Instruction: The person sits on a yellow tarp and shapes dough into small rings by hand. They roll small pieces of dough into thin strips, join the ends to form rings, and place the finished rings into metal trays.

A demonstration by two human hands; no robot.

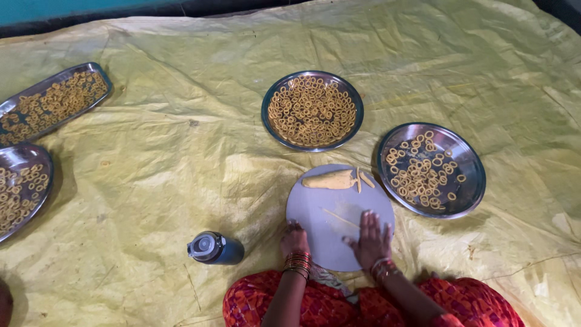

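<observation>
Red patterned cloth (339, 306) over the knees fills the bottom edge closest to me, and both forearms reach out over it to a round grey board (324, 212) lying on the yellow sheet (163, 181). On that board I see my right hand (370, 237) laid flat, fingers spread and palm down, pressing on the near end of a thin strand of dough (339, 218) that runs out from under the fingers toward the board's middle. My left hand (294, 239) sits at the board's near left edge with the fingers curled in; whether it pinches anything I cannot tell from this angle. Both wrists carry stacked bangles (298, 263). At the far side of the board lies a thick lump of dough (330, 180), with a few short cut pieces (365, 179) just beside its right end. Right of the board, nearly touching it, is a steel plate (463, 194) partly covered with small dough rings. Beyond the board, a second round plate (269, 100) is packed full of the same rings. Left of my knees a dark bottle (215, 248) lies on its side on the sheet, apart from the board. Far left, an oblong tray (97, 68) and another round plate (18, 154) hold more rings, both cut off by the frame edge.
</observation>
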